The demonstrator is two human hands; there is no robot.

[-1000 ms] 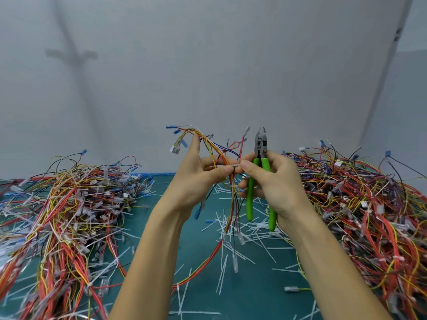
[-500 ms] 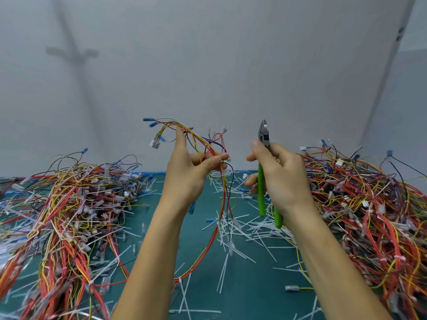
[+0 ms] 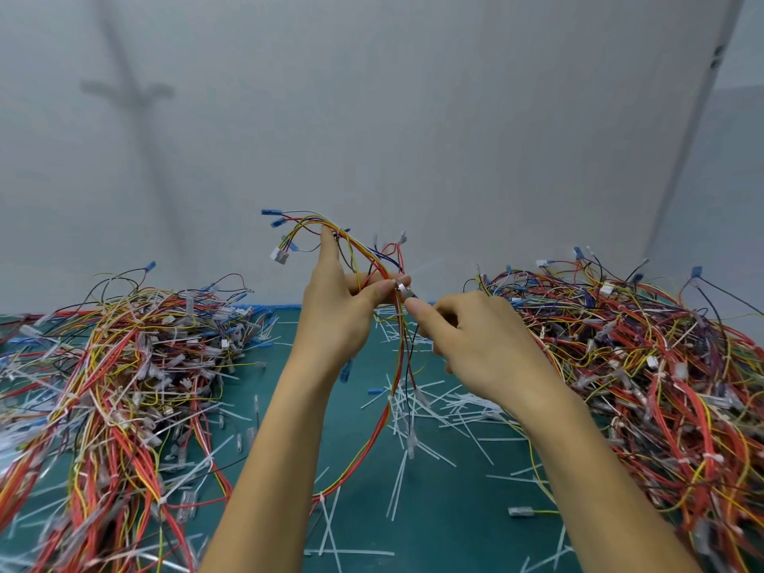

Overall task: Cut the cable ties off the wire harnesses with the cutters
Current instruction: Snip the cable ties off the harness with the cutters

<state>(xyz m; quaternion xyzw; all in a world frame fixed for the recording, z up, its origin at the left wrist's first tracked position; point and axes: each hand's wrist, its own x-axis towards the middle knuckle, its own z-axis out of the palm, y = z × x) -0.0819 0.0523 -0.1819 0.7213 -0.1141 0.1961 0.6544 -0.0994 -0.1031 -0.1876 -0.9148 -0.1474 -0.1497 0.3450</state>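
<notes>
Above the mat point(image 3: 454, 539), left hand point(image 3: 335, 316) pinches a wire harness point(image 3: 355, 244); right hand point(image 3: 475, 345) grips the cutters point(image 3: 404, 290).

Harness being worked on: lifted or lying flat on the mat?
Lifted: the left hand grips the harness above the green mat, with its lower loop trailing down toward the mat.

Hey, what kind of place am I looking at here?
Likely a workbench in a wiring assembly or rework shop: heaps of wire harnesses on both sides, cut cable ties strewn over a green mat.
</notes>
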